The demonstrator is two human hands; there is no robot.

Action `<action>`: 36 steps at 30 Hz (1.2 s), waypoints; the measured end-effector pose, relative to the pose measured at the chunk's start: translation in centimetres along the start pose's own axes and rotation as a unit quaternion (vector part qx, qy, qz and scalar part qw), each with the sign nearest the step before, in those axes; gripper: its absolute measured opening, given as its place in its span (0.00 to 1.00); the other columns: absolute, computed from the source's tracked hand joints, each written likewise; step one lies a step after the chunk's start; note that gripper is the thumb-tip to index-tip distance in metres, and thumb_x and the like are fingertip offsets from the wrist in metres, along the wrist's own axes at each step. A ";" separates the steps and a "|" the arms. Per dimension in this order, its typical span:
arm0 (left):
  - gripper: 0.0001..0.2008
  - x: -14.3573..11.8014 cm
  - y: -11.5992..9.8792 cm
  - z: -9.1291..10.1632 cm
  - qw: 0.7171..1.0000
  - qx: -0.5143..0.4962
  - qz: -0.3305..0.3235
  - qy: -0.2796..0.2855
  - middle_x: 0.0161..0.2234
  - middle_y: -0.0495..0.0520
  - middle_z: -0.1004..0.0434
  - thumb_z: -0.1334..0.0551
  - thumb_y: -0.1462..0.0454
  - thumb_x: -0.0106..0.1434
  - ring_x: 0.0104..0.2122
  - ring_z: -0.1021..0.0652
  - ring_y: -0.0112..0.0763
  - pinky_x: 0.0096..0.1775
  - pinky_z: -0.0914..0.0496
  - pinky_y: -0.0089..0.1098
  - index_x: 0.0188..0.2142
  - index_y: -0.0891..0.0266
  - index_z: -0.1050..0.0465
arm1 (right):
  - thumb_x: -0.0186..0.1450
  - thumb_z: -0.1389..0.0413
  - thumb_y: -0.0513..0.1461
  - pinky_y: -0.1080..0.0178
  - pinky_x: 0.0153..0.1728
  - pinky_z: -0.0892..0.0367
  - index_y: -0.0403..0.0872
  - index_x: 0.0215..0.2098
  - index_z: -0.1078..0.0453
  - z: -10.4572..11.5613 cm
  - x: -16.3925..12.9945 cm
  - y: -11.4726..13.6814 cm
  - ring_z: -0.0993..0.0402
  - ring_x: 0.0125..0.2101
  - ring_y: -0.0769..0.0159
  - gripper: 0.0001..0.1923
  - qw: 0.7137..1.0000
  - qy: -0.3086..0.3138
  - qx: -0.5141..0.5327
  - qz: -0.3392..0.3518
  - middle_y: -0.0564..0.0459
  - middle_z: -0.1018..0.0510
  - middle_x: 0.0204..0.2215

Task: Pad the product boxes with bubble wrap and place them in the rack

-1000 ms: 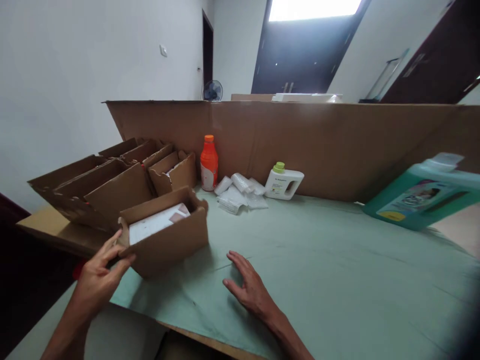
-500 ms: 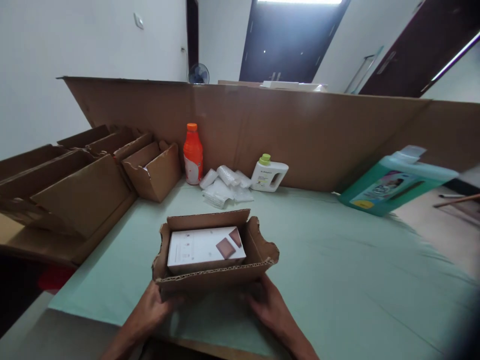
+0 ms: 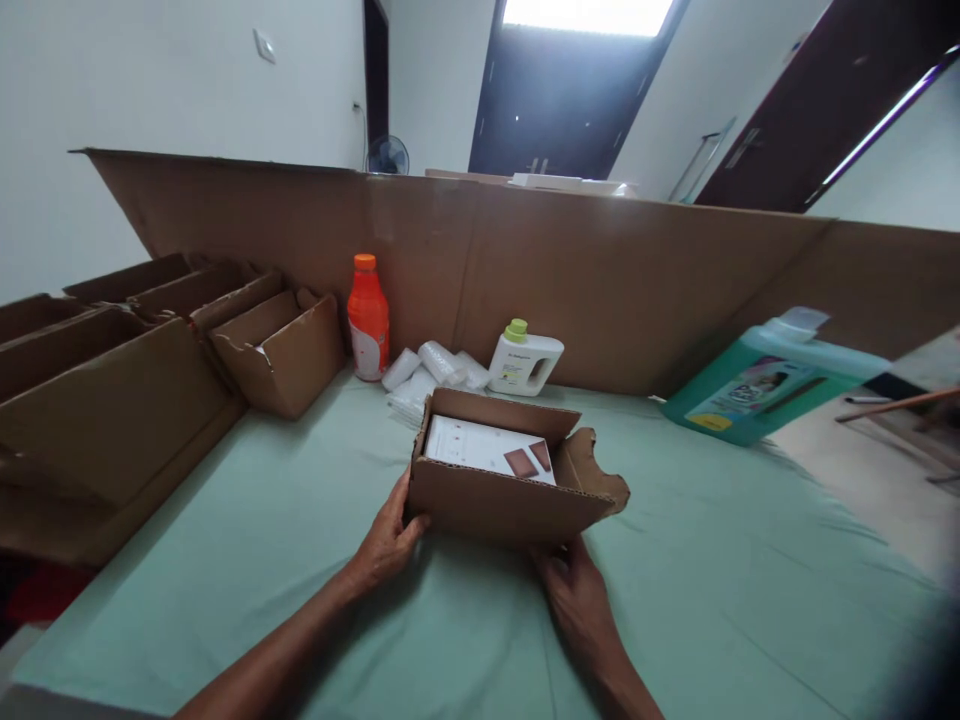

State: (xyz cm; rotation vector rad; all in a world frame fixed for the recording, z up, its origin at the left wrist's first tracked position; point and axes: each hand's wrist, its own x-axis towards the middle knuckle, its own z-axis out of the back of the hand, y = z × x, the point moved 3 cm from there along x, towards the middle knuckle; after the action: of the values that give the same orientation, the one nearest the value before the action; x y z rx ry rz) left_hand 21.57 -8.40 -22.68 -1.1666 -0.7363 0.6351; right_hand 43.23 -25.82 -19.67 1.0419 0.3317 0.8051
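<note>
Both hands grip one open cardboard box (image 3: 510, 500) at bench centre: left hand (image 3: 390, 540) closed on its nine o'clock corner, right hand (image 3: 574, 590) under its six o'clock edge. White packet (image 3: 487, 450) already inside; flaps unclosed, sealing left.

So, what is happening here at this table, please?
A person holds an open cardboard box with both hands on the green table cover: the left hand at its left corner, the right hand under its front edge. A white packet lies inside. Behind stand an orange bottle, a white bottle and more cardboard boxes.
</note>
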 end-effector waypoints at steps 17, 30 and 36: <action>0.21 15.3 -2.4 9.1 0.952 0.247 0.018 -0.178 0.54 0.63 0.23 0.42 0.62 0.58 0.54 0.26 0.47 0.56 0.32 0.45 0.51 0.65 0.25 | 0.62 0.44 0.49 0.54 0.48 0.23 0.48 0.54 0.28 -0.4 -0.4 -6.9 0.20 0.48 0.48 0.24 1.000 -0.010 0.002 0.002 0.45 0.17 0.47; 0.09 17.2 -1.9 12.1 0.937 0.020 0.112 -0.331 0.31 0.53 0.24 0.39 0.64 0.48 0.45 0.25 0.46 0.45 0.33 0.36 0.31 0.60 0.30 | 0.61 0.40 0.47 0.53 0.52 0.25 0.47 0.56 0.27 -0.2 -0.1 -5.9 0.20 0.48 0.49 0.26 1.000 0.014 0.016 -0.001 0.44 0.18 0.50; 0.08 1.7 -3.3 11.9 0.929 -0.196 0.173 -0.261 0.25 0.51 0.24 0.39 0.64 0.45 0.26 0.24 0.33 0.32 0.29 0.32 0.27 0.62 0.29 | 0.59 0.40 0.50 0.51 0.51 0.26 0.46 0.54 0.28 1.7 0.1 -3.9 0.20 0.48 0.50 0.28 0.997 -0.021 0.069 -0.018 0.42 0.18 0.50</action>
State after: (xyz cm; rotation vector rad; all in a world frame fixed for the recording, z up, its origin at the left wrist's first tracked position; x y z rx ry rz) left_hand 13.48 -1.16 -16.62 -1.5356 -1.1565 1.1597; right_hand 45.97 -27.84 -22.19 1.1766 0.3728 0.7338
